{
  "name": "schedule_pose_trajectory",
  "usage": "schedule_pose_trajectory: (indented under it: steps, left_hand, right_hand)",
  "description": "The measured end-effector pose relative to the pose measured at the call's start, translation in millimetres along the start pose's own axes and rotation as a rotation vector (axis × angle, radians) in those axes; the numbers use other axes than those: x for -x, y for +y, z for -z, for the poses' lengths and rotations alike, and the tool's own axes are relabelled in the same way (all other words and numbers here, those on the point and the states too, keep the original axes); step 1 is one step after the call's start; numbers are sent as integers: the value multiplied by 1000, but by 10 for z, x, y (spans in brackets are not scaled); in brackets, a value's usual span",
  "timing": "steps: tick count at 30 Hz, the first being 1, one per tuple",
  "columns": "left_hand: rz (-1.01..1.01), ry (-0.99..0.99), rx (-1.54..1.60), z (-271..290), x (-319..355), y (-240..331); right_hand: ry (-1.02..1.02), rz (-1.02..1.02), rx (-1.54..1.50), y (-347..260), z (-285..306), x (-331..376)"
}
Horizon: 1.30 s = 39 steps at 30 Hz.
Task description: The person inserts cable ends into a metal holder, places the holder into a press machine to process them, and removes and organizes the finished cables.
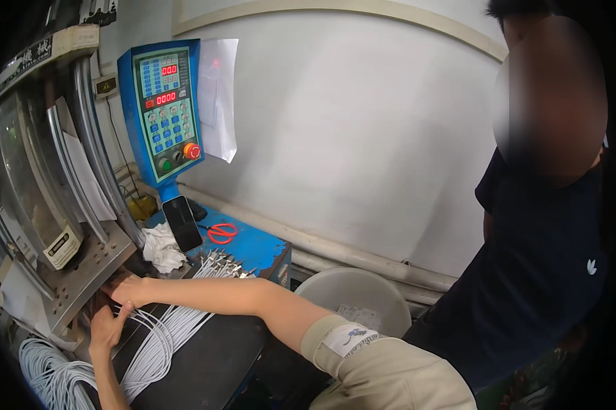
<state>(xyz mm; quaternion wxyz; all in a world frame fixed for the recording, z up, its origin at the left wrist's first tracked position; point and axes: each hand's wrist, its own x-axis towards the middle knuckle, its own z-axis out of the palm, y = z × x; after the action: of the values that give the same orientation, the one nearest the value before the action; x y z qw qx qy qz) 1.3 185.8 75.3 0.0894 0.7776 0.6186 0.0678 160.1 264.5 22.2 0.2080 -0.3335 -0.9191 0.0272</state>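
My left hand (106,329) is beside the press at the lower left, its thumb raised against a few white cables (159,336) that curve away to the right. Its fingers are partly hidden, but they look closed on these cables. My right arm reaches across from the lower right. At its end my right hand (128,290) reaches in by the edge of the press's metal plate (100,263), and its fingertips are out of sight. A bundle of white cables with metal connectors (220,263) lies on the black worktop (212,355) beside my hands.
A blue control panel (164,113) stands behind the worktop, with a phone (182,224), red-handled scissors (221,233) and a crumpled white cloth (163,247) below it. More coiled cable (52,372) lies lower left. A pale bin (352,290) and another person (526,260) are to the right.
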Motion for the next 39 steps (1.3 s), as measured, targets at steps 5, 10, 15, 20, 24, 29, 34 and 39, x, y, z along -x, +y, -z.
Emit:
schedule_pose_trajectory:
  steps: [5, 10, 15, 20, 24, 29, 34, 39]
  left_hand:
    - [86, -43, -29, -104, 190, -270]
    - [-123, 212, 124, 7, 169, -126]
    - [-626, 440, 315, -165, 1277, 456]
    - [-748, 211, 407, -788, 2670, 156]
    - [-77, 30, 584, -1157, 3155, -232]
    - [788, 50, 1275, -1543, 3212, -658]
    - [866, -21, 1464, -1565, 3178, -683]
    - [897, -90, 1471, -1424, 3232, -631]
  right_hand:
    - [117, 73, 36, -282, -273, -128]
    - [-67, 126, 72, 58, -107, -250]
    - [-154, -186, -129, -85, 363, 295]
    - [-98, 128, -221, -703, 479, 1426]
    - [-312, 248, -203, -963, 679, 2096]
    - [-296, 99, 124, -963, 521, 2454]
    - [-216, 41, 190, -1109, 548, 2495]
    - [-220, 36, 162, -1241, 600, 2514]
